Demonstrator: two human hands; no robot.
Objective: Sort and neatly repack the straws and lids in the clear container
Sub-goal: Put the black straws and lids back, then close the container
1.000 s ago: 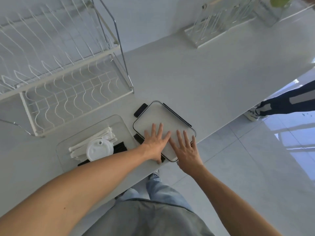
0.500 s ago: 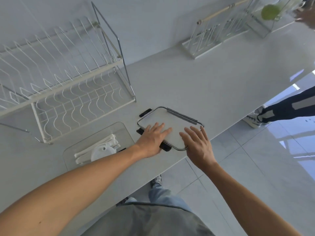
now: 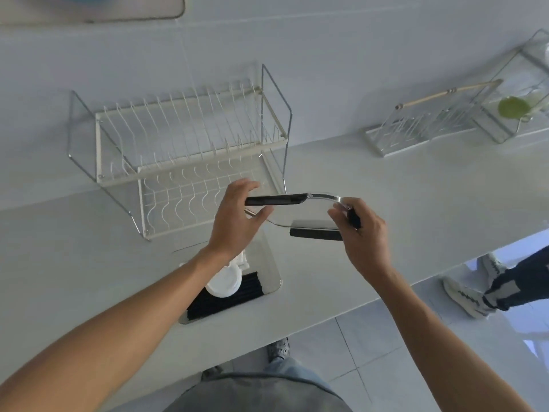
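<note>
The fingers (image 3: pixel 237 188) of the left hand (image 3: pixel 234 224) are curled around one end of the clear lid (image 3: pixel 300 211), on its black clip (image 3: pixel 274 200). The other end is pinched by the right hand (image 3: pixel 362 233). The lid is held up in the air, above the bench (image 3: pixel 386 233). Just below it, on the bench, the clear container (image 3: pixel 267 263) is seen open. Black straws (image 3: pixel 234 295), white straws (image 3: pixel 243 260) and a round white lid (image 3: pixel 224 282) are packed inside. A white dish rack (image 3: pixel 184 162) is set behind it.
</note>
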